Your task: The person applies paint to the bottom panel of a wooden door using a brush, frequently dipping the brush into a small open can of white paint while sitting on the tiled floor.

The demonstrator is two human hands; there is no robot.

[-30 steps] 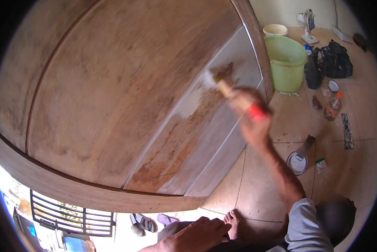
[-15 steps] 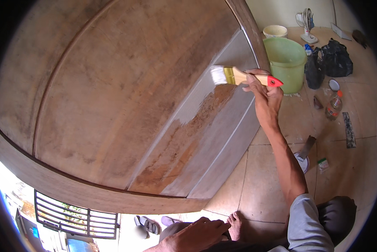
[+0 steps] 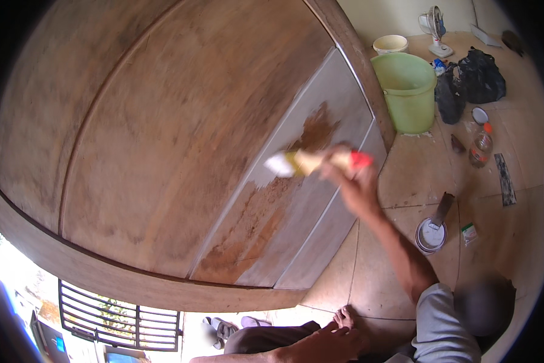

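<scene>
Brush [image 3: 307,161]: lower along the panel [image 3: 138,133] and further left than half a second ago; its pale bristles are now over the border of the grey coat [image 3: 344,91] and the brown patch [image 3: 316,129]. Blur hides whether they touch.
Right hand [image 3: 355,184]: closed round the wooden handle, ahead of its red end.
Left hand [image 3: 327,347]: palm down at the leg [image 3: 272,339], fingers loosely extended, nothing seen in it.
Tin [image 3: 431,236]: on the floor right of the panel, scraper [image 3: 444,207] at its rim.
Good strokes: best run lengthwise, bristles trailing lightly, each pass overlapping the wet grey edge to avoid ridges.
White line [image 3: 327,213]: worth nearing slowly, with less load, so coating does not pool there.
</scene>
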